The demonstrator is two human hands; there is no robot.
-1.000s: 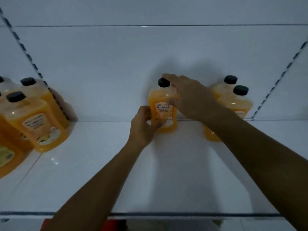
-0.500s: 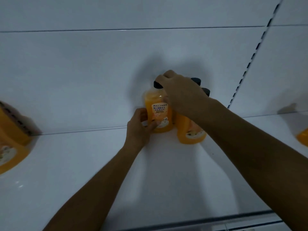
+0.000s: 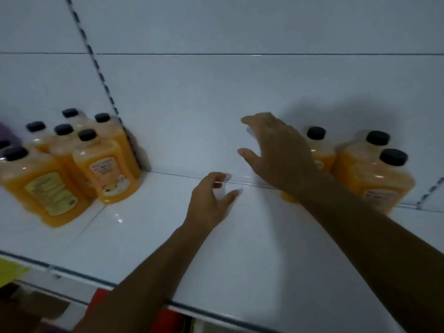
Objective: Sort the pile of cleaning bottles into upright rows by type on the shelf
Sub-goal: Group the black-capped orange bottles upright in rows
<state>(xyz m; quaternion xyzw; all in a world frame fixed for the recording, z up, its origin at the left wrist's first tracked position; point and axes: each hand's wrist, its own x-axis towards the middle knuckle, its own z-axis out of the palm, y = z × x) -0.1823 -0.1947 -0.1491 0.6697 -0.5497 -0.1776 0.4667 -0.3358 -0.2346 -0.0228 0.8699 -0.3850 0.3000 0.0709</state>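
Three orange bottles with black caps stand upright at the back right of the white shelf [image 3: 240, 248]: one [image 3: 320, 150] partly behind my right wrist, two more [image 3: 374, 169] to its right. My right hand [image 3: 276, 150] hovers just left of them, fingers spread, holding nothing. My left hand [image 3: 211, 200] floats above the shelf's middle, fingers loosely curled and empty. Several more orange bottles [image 3: 105, 169] stand clustered at the left, the nearest [image 3: 48, 193] bearing a yellow label.
A slotted upright [image 3: 103, 82] runs down the white back panel behind the left cluster. Another slotted strip [image 3: 430, 191] shows at the far right. Red and yellow items [image 3: 168, 320] lie below the shelf's front edge. A purple thing [image 3: 7, 133] peeks in at the far left.
Both hands have let go of the orange bottle, which now stands beside the two at the right. The hands have drawn back leftward, and the view has swung left.
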